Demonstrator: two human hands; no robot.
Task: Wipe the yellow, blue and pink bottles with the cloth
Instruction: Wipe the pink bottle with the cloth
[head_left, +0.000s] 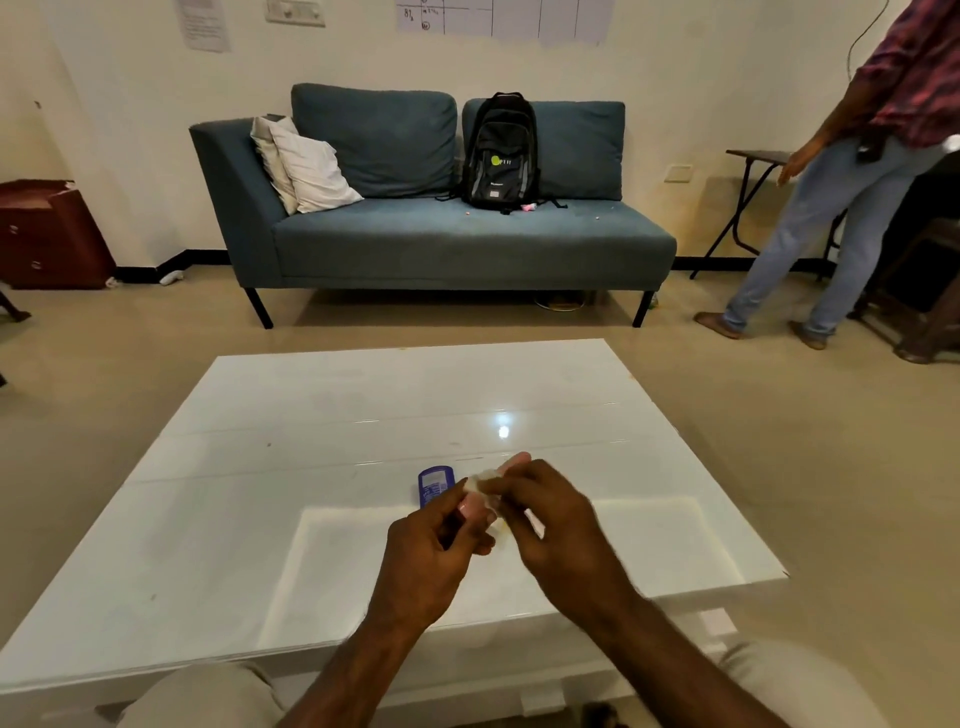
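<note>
Both hands meet over the near middle of the white table (322, 467). Left hand (431, 551) is curled, fingers pinching a small pinkish item, likely the pink bottle (470, 506), mostly hidden. Right hand (550, 519) pinches a pale cloth (485, 486) against that item from the right. Blue bottle (435, 483) sits on the table just beyond the left hand's fingers, partly hidden by them. Yellow bottle not identifiable. Far side: blue sofa (441, 234) with a black backpack (500, 150) and white pillows (306, 166). Another person (841, 171) stands far right.
</note>
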